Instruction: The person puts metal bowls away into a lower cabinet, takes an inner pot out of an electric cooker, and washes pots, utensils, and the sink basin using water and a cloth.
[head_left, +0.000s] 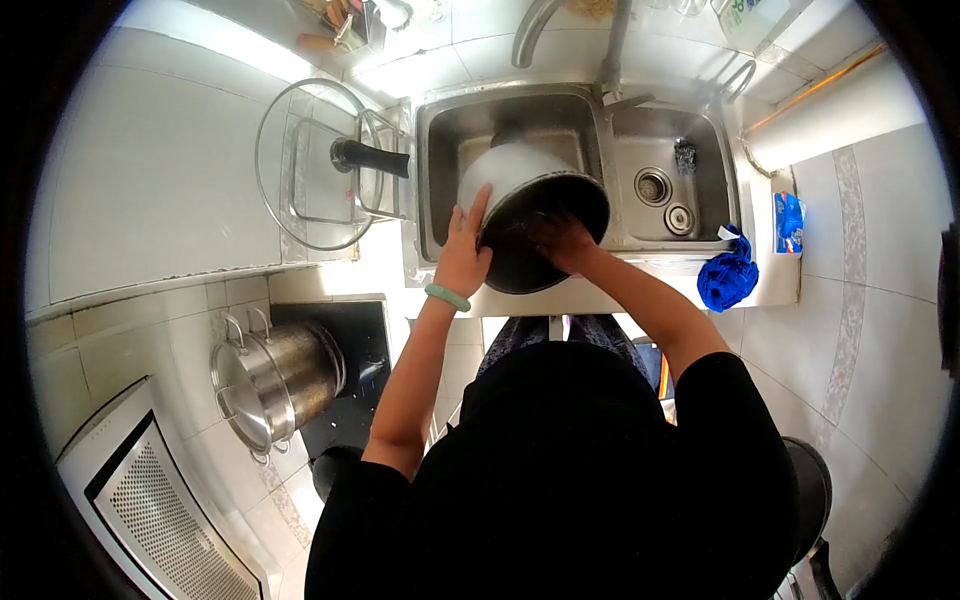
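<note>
A large pot (pixel 515 172) with a pale outside and a dark inside leans on its side over the left sink basin (pixel 450 125), its mouth turned toward me. My left hand (pixel 464 250), with a green bangle at the wrist, holds the pot's left side near the rim, thumb and fingers against the wall. Inside the pot's mouth is my right hand (pixel 562 240), its fingers against the dark inner surface. Shadow hides the fingertips, and I cannot make out what that hand holds, if anything.
Right of the pot is a second basin (pixel 640 125) with a dark scrubber (pixel 685 156). A blue bag (pixel 728 280) and a blue packet (pixel 788 222) lie at the right. A glass lid (pixel 370 157) stands in a rack; steel pots (pixel 270 385) are at the lower left.
</note>
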